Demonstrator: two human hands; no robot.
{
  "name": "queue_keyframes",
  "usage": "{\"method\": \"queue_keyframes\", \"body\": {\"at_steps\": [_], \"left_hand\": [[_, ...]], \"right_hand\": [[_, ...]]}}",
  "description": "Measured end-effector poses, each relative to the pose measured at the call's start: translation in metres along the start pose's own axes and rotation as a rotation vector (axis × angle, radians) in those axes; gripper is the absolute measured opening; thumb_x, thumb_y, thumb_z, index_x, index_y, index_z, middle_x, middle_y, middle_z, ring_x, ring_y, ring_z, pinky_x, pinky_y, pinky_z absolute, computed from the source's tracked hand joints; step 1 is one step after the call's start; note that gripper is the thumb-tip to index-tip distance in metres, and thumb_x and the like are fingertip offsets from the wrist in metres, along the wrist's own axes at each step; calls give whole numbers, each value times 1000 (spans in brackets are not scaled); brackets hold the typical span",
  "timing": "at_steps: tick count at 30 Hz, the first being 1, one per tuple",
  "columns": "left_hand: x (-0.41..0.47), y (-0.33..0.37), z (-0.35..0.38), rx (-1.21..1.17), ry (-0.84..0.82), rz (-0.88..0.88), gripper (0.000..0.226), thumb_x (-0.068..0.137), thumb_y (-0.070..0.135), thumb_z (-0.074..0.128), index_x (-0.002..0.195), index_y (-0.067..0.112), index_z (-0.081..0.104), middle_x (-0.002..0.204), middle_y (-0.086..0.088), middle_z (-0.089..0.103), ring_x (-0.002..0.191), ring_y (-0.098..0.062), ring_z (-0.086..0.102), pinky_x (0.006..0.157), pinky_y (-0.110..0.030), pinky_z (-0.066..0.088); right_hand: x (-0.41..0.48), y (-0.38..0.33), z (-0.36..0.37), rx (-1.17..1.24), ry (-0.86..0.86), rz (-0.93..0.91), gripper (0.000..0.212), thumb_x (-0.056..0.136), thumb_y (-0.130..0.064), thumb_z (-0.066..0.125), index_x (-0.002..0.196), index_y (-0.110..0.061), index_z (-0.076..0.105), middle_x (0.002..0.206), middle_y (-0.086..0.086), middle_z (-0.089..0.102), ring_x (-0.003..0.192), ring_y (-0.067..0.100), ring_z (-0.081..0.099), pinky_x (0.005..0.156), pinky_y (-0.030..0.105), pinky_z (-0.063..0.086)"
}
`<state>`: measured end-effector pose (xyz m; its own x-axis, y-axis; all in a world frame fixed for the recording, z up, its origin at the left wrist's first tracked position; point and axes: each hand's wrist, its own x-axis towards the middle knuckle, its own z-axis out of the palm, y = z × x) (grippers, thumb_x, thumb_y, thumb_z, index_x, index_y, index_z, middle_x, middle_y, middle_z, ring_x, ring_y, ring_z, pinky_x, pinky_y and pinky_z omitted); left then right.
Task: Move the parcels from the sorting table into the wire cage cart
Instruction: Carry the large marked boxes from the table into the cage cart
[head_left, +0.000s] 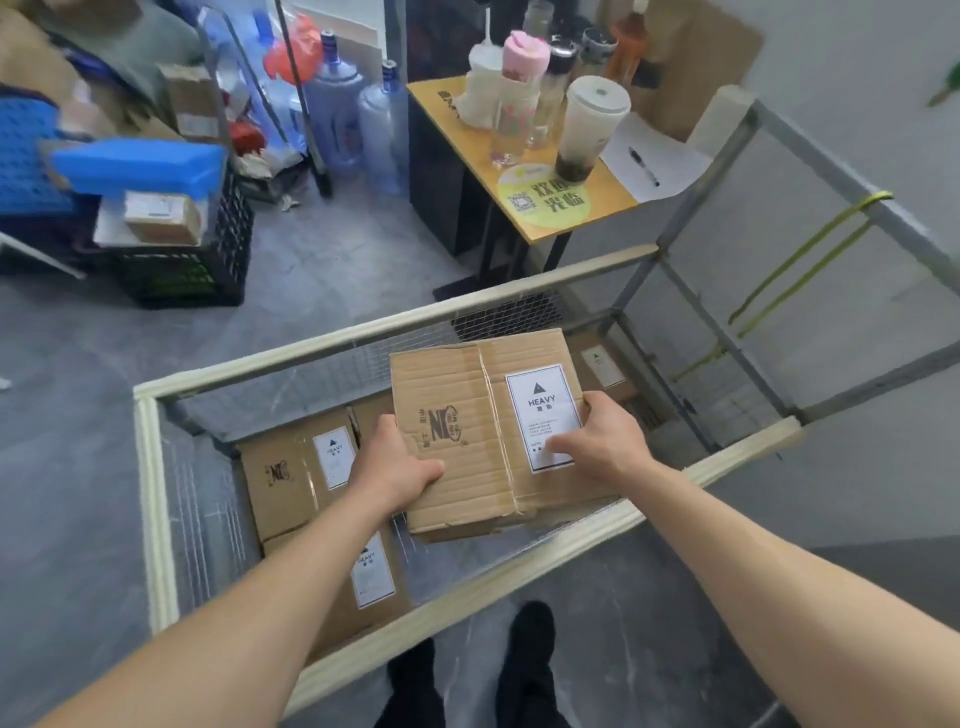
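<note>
i see both hands on one box (483, 467) at the centre of the frame, held above the open top of the cart (150, 499). it sits a little askew, its far end over the cart's middle and its near edge close to the near rail.

the box is plain brown corrugated card, creased and dented on top, with a torn patch by its left edge. clear tape (498, 431) runs down the middle seam. a black printed logo (441, 423) marks the left flap, and a white label (543, 415) with a black triangle and the word "heavy" sits on the right flap.

my left hand (395, 470) grips the left edge, thumb on top and fingers hidden below. my right hand (602, 441) grips the right edge, thumb lying on the label, fingers curled round the side.

down inside the cart lie more boxes (291, 473) of the same kind, labels up: two at lower left, one at the far right.

in the upper centre a small table (452, 135) holds cups (587, 130), and a black crate (208, 270) stands at the left.
</note>
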<state>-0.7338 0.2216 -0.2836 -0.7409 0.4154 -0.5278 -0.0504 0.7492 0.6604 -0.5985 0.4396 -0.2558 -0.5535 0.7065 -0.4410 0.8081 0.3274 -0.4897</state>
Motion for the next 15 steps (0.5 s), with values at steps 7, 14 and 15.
{"method": "queue_keyframes", "body": {"at_steps": [7, 14, 15], "left_hand": [[47, -57, 38, -12, 55, -174, 58, 79, 23, 81, 119, 17, 39, 109, -2, 59, 97, -25, 59, 82, -38, 51], [87, -131, 95, -1, 53, -338, 64, 80, 19, 83, 129, 11, 42, 122, -7, 60, 108, -27, 58, 91, -39, 50], [90, -139, 104, 5, 46, -363, 65, 80, 20, 83, 130, 10, 41, 123, -7, 61, 106, -26, 58, 90, -38, 49]], "right_hand": [[72, 16, 73, -63, -164, -39, 57, 71, -30, 86, 112, -21, 48, 98, -8, 59, 94, 19, 60, 72, 32, 45], [124, 65, 160, -131, -346, -24, 65, 73, -28, 85, 125, -13, 48, 112, 0, 63, 103, 25, 63, 89, 42, 54], [129, 73, 169, -145, -371, -18, 64, 74, -28, 85, 124, -13, 47, 112, 0, 62, 103, 25, 64, 90, 44, 54]]}}
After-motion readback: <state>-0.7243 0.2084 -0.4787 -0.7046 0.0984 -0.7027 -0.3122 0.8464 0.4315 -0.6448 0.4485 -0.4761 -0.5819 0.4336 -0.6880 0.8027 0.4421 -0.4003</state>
